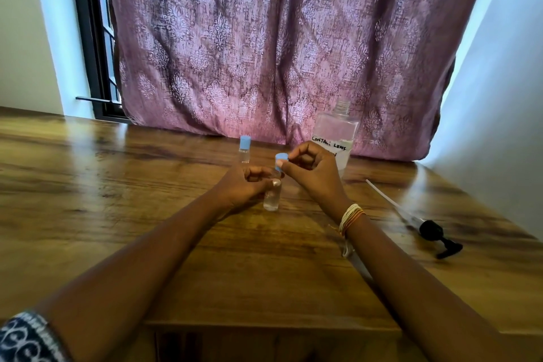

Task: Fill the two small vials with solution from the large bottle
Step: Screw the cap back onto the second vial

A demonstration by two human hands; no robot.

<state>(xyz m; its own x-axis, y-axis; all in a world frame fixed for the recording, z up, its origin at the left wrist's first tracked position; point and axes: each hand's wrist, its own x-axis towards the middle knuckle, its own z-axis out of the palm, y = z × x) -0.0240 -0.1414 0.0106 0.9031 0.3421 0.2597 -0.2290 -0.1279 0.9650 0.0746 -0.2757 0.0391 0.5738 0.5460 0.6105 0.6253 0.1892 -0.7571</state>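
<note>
I hold the near vial (271, 197) upright on the counter (117, 185), about in the middle between the left and right edges. My left hand (244, 185) wraps its body, grip pinching the glass. My right hand (308, 167) is on top, grip pinching the blue cap (279, 160) with thumb and finger.

I think this is the cap step for this vial. I cannot tell if the cap turns on or off. To do it well, I should keep the left hand firm and low so the vial does not tip. I should turn only the cap, slow and straight. I should not squeeze hard, because the vial is small and can slip.

The near vial has clear water-like stuff in it, at least in the bottom part. My fingers hide the rest. The far vial (244, 153) stands just behind it, nearer the back edge, with its blue cap on. It looks clear inside, and I cannot tell how full it is.

The large bottle (338, 138) stands by the back edge, to the right, behind my right hand. Its top is open. It has clear stuff inside, up near the top. Its black pump (435, 235) lies flat near the right edge, well apart from the bottle.
</note>
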